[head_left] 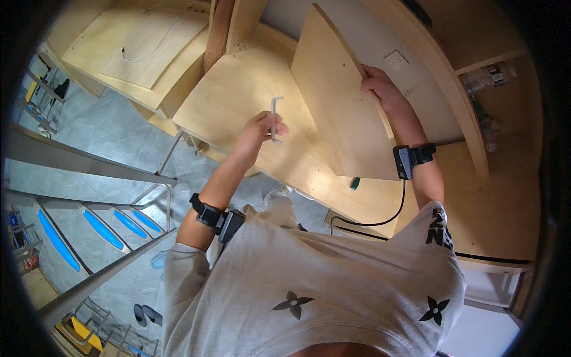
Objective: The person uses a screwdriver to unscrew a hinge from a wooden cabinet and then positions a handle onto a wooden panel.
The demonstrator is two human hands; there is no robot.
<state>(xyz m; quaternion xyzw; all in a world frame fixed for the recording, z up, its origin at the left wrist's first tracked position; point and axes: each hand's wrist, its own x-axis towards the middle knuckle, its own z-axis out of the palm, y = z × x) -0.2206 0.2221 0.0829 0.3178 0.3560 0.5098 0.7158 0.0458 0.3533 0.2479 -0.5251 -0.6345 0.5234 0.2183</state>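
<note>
My left hand (pixel 259 130) is closed around a slim silver-grey pull handle (pixel 273 107) with bent ends, held upright above the wooden desktop (pixel 223 98). To its right, a pale wooden panel (pixel 339 113) stands tilted on edge on the desk. My right hand (pixel 382 88) grips the panel's far right edge, its fingers hooked over the front face. Small dark marks dot the panel, one near its upper edge. Below the panel's lower edge lies a small green object (pixel 355 183), too small to name.
A metal ladder (pixel 128 249) with blue treads stands at the left. A wall socket (pixel 396 59) sits behind the panel. Open shelves with plastic bottles (pixel 477 80) rise at the right. Another desk (pixel 140 44) carries a white cable. Dark slippers (pixel 147 315) lie on the floor.
</note>
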